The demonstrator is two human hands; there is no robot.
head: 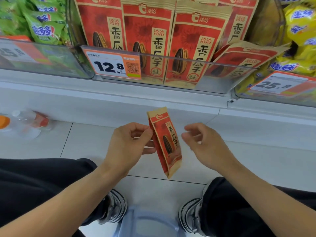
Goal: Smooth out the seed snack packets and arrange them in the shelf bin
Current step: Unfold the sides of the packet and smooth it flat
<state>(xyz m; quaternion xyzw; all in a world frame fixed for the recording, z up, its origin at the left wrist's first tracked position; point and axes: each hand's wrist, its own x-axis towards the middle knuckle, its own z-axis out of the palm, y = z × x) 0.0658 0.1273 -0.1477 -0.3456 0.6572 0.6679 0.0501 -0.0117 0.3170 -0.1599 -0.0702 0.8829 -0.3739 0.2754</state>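
Sneakers (112, 207), grey-and-white pair, at 6 o'clock on the tiled floor (85, 142), under dark trouser knees; person crouching.

Left hand (126, 144): thumb and fingers pinching the left edge of one sunflower seed packet (166, 142), held in the air above the floor, near upright, top tilted toward 11 o'clock.

Right hand (203, 142): just beside the packet at 3 o'clock, fingers loosely curled, holding nothing, not touching.

Packet, handling: judged light; kraft-paper body fairly stiff, likely to crease, loose seeds shifting inside. Best held by the flat sealed top or side edges, then flattened with open palms.

Shelf bin (171, 69), 12 o'clock: clear front wall, matching red packets standing inside, one slumped at the right (244, 59). Price tag (111, 65) reads 12.8. Green snack bags (42, 28) at 10 o'clock, yellow bags (299, 40) at 2 o'clock. Plastic bottle (25, 124) lying at 9 o'clock, blurred.
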